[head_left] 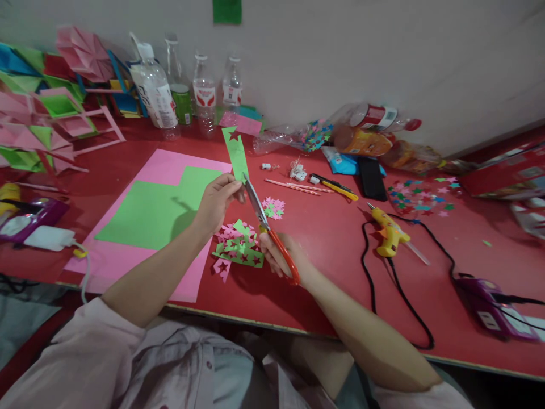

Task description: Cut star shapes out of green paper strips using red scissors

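Pinched in my left hand is a green paper strip with a star-shaped hole near its top end. My right hand grips orange-handled scissors, whose blades point up and left and meet the strip close to my left fingertips. Below the blades lies a heap of pink and green paper scraps with star cut-outs. Small pink and green paper stars lie in a pile just beyond the scissors. Under my left forearm are a green sheet and larger pink sheets.
Glass and plastic bottles stand along the wall; others lie on their sides. To the right are a yellow glue gun with its black cord, a phone, a yellow cutter and scattered stars. Folded paper models crowd the left.
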A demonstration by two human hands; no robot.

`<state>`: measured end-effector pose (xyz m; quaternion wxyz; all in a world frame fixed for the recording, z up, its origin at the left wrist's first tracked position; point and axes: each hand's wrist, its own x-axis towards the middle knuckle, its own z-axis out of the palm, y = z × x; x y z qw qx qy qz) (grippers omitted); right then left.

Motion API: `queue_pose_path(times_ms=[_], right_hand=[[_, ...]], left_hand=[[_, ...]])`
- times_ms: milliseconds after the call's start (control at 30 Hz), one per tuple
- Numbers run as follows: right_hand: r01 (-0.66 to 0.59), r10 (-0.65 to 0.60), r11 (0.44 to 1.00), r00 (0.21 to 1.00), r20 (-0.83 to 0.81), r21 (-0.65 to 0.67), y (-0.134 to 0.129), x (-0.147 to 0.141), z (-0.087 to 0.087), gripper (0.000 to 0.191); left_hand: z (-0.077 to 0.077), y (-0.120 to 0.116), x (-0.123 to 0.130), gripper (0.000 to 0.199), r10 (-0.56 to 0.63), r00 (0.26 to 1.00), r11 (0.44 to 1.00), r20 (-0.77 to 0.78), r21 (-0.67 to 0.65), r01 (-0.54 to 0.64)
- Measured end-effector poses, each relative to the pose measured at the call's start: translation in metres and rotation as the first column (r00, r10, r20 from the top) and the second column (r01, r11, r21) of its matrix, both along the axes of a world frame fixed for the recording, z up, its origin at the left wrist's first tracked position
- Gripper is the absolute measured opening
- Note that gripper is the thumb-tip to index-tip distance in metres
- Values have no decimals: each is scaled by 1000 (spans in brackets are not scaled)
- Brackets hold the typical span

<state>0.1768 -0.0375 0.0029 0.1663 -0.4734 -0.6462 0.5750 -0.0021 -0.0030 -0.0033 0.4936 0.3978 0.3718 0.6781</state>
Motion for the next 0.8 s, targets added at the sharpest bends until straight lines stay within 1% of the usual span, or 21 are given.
queue_pose_path(times_ms=[133, 267, 367, 467, 667, 800], right_hand=[[3, -3, 1000, 1000, 16, -21, 3, 1, -4, 46], [-10, 10, 999, 1000, 0, -38, 4, 2, -4, 46], [-32, 32, 999, 999, -3, -43, 4, 3, -3, 45], [-58, 60, 996, 998, 23, -74, 7, 3, -4, 43], [-51, 52, 996, 998, 17, -74, 10, 3, -11, 44], [-56, 57, 997, 998, 7, -61, 9, 3, -9, 44]], left_hand=[[0, 1, -2, 17, 22, 1000, 1000, -8, 1, -22], [1, 3, -6, 13, 58, 998, 998, 14, 39, -59], [3, 5, -9, 13, 105, 995, 994, -3, 45, -104], [5, 5, -11, 13, 149, 989, 989, -19, 29, -148], [2, 3, -8, 17, 40, 999, 999, -37, 3, -40], [2, 3, -7, 15, 65, 997, 997, -34, 34, -64]])
